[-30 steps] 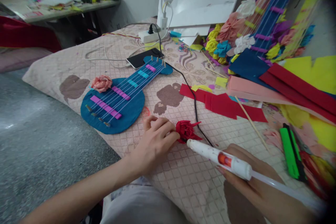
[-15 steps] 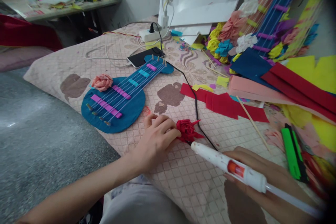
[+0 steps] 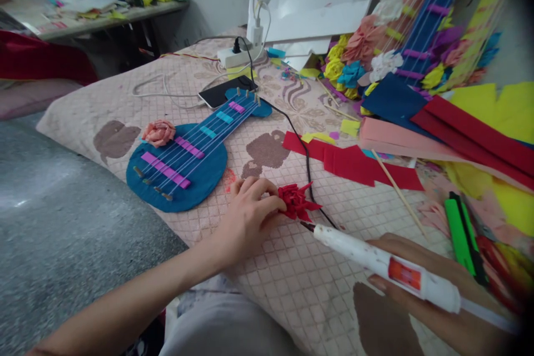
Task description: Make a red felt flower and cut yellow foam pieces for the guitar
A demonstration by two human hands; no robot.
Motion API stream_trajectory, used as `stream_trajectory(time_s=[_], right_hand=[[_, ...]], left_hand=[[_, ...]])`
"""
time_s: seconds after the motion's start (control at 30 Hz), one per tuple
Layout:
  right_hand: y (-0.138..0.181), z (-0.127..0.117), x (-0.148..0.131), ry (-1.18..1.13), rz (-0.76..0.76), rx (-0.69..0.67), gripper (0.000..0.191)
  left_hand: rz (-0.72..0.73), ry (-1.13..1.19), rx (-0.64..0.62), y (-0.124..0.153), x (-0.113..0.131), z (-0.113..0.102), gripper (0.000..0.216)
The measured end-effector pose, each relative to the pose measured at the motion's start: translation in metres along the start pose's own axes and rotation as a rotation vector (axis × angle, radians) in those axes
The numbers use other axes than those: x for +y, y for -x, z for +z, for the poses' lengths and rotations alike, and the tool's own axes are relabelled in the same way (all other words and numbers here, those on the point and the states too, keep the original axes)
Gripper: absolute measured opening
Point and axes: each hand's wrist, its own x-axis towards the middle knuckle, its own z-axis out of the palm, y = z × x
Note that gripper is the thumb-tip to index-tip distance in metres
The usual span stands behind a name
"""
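Observation:
My left hand (image 3: 247, 217) rests on the quilted cloth and pinches a small red felt flower (image 3: 295, 201) with its fingertips. My right hand (image 3: 421, 283) grips a white glue gun (image 3: 375, 260), its nozzle pointing at the flower from just below and a short gap away. A blue felt guitar (image 3: 187, 156) with white strings and pink and cyan strips lies to the upper left, and a pink felt rose (image 3: 158, 132) sits on its edge.
A black cord (image 3: 306, 161) runs past the flower to a power strip (image 3: 237, 55). A phone (image 3: 221, 92) lies by the guitar's head. Red felt pieces (image 3: 359, 166), a wooden stick (image 3: 396, 192), a green marker (image 3: 459, 233) and a flower-covered craft pile (image 3: 375, 50) fill the right.
The glue gun has drawn back to the right, its nozzle now off the red flower. My left hand has kept its pinch on the flower and turned it slightly.

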Motion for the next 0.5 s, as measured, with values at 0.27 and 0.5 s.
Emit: stream_trajectory(time_s=[0.27, 0.5], right_hand=[[-0.002, -0.004, -0.008, 0.015, 0.104, 0.079, 0.010], [0.001, -0.003, -0.014, -0.001, 0.138, 0.029, 0.007]], left_hand=[[0.031, 0.097, -0.021, -0.003, -0.005, 0.004, 0.004], [0.000, 0.075, 0.044, -0.005, -0.006, 0.009, 0.034]])
